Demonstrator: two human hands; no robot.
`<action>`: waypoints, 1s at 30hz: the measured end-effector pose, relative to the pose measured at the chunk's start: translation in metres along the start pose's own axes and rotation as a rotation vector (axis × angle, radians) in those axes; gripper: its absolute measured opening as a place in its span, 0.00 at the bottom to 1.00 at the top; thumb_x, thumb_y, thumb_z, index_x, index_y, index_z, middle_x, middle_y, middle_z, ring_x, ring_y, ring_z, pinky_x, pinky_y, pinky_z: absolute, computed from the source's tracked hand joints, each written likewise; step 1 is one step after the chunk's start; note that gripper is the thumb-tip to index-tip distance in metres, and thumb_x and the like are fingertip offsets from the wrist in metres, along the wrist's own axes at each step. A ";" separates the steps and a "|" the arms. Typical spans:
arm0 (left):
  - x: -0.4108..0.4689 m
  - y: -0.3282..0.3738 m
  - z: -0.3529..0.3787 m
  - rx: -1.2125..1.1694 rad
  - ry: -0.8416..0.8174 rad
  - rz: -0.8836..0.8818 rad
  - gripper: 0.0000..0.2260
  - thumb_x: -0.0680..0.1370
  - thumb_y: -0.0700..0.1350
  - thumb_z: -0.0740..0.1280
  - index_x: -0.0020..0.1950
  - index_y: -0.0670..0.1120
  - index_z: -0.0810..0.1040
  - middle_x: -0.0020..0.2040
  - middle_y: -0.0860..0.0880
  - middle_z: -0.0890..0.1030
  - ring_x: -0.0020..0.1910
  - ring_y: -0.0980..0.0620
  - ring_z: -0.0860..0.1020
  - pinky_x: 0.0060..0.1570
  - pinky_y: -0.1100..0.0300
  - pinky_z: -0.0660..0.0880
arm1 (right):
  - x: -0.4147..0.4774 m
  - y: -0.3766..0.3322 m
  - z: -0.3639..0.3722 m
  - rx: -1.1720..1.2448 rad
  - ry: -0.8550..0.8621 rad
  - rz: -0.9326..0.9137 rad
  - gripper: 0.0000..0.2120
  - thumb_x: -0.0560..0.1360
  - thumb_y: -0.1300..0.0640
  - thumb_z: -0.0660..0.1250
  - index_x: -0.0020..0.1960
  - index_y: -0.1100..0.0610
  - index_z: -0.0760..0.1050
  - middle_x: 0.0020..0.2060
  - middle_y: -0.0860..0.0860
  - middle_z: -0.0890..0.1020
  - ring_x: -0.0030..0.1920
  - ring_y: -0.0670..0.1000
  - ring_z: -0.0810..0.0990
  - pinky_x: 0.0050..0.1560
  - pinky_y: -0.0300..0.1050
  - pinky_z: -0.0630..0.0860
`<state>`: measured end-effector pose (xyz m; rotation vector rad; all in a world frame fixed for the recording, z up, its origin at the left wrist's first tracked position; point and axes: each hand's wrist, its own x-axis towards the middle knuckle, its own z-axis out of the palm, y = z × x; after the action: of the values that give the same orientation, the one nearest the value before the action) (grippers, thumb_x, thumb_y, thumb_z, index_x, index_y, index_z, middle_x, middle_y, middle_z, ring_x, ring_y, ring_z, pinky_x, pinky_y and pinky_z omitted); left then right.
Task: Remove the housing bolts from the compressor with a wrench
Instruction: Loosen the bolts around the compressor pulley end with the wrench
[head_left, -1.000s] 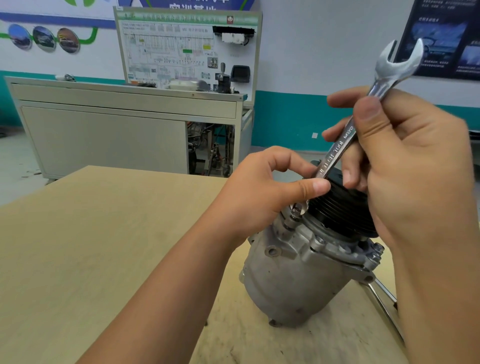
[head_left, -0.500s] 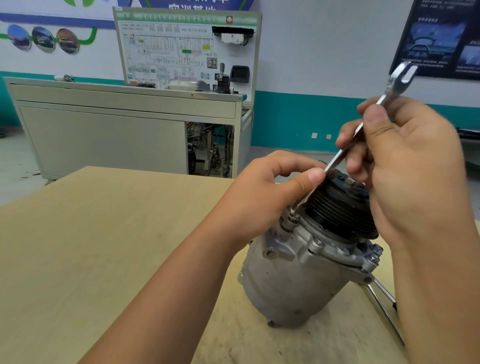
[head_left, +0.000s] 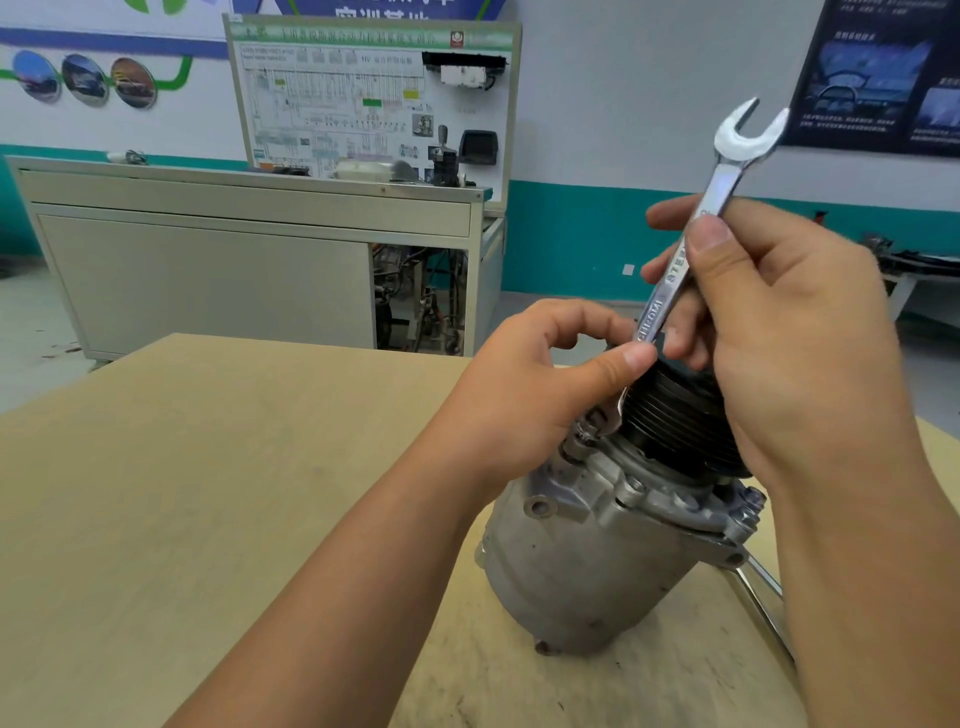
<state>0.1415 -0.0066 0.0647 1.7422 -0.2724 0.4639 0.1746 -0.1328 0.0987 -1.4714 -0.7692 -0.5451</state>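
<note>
Beyond the far edge of the wooden table (head_left: 182, 493) stood a grey cabinet (head_left: 208, 280). The left hand (head_left: 530, 384) reached in from the near edge, and its thumb and curled forefinger pinched the lower part of the wrench (head_left: 670, 286). The lower end of the wrench sat on a housing bolt (head_left: 582, 434) at the upper left rim of the compressor (head_left: 587, 561). The compressor stood tilted on the table, close to the right edge, with its black pulley (head_left: 675, 415) on top. The wrench rose steeply up and to the right, its open end free in the air. The right hand (head_left: 795, 338) grasped the upper shaft, thumb in front and fingers behind. A metal bar (head_left: 763, 597) lay at the right edge, partly under the compressor.
</note>
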 end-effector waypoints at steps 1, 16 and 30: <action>0.000 0.001 0.000 -0.011 0.003 0.000 0.06 0.68 0.52 0.71 0.43 0.52 0.81 0.52 0.46 0.79 0.56 0.43 0.77 0.60 0.38 0.72 | 0.000 -0.001 0.000 0.007 -0.010 -0.019 0.13 0.81 0.58 0.57 0.45 0.46 0.77 0.32 0.49 0.80 0.23 0.44 0.72 0.26 0.30 0.68; -0.001 0.004 -0.010 -0.007 -0.143 0.042 0.12 0.73 0.47 0.67 0.51 0.42 0.83 0.52 0.51 0.78 0.58 0.56 0.76 0.65 0.56 0.70 | -0.004 -0.007 0.003 0.263 -0.187 0.041 0.09 0.78 0.54 0.55 0.42 0.52 0.71 0.30 0.48 0.77 0.24 0.44 0.68 0.28 0.35 0.68; 0.000 0.007 -0.012 -0.058 -0.092 0.072 0.09 0.66 0.52 0.69 0.42 0.52 0.84 0.46 0.57 0.77 0.51 0.63 0.75 0.59 0.62 0.70 | -0.005 -0.012 0.004 0.191 -0.118 -0.079 0.12 0.80 0.52 0.55 0.39 0.54 0.68 0.26 0.47 0.73 0.22 0.43 0.66 0.24 0.32 0.64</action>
<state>0.1362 0.0029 0.0728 1.7038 -0.4111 0.4245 0.1619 -0.1299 0.1026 -1.3092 -0.9491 -0.4340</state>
